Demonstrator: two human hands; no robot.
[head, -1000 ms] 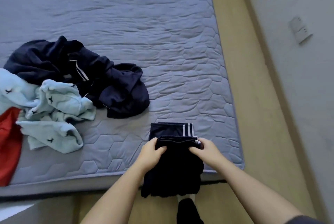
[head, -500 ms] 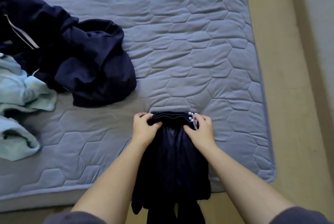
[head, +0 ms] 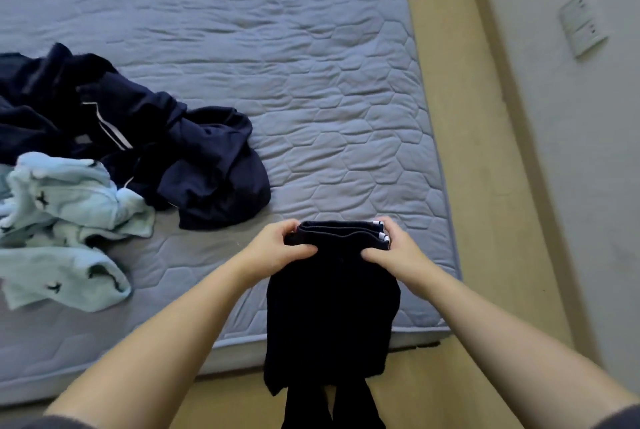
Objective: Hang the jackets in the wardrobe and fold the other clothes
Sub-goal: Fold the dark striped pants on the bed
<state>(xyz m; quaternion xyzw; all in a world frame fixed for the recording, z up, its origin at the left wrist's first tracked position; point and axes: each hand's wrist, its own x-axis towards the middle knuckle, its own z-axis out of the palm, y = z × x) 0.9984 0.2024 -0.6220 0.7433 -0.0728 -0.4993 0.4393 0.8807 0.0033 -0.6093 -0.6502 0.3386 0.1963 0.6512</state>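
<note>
Between the two hands, at the near edge of the quilted mattress [head: 311, 82], a dark striped garment [head: 332, 307] sits folded in layers, its lower part hanging off the bed. The left hand [head: 280, 248] and right hand [head: 394, 248] each pinch a top corner. The fold will likely go best with the stacked edges kept flush, the bundle laid flat, then the creases pressed out. Left of the left hand lie a crumpled navy jacket [head: 207, 165] and a pale-blue garment [head: 69, 213]. Right of the right hand run a wooden floor [head: 478, 186] and a wall [head: 571, 151] with a socket plate [head: 583, 24].
</note>
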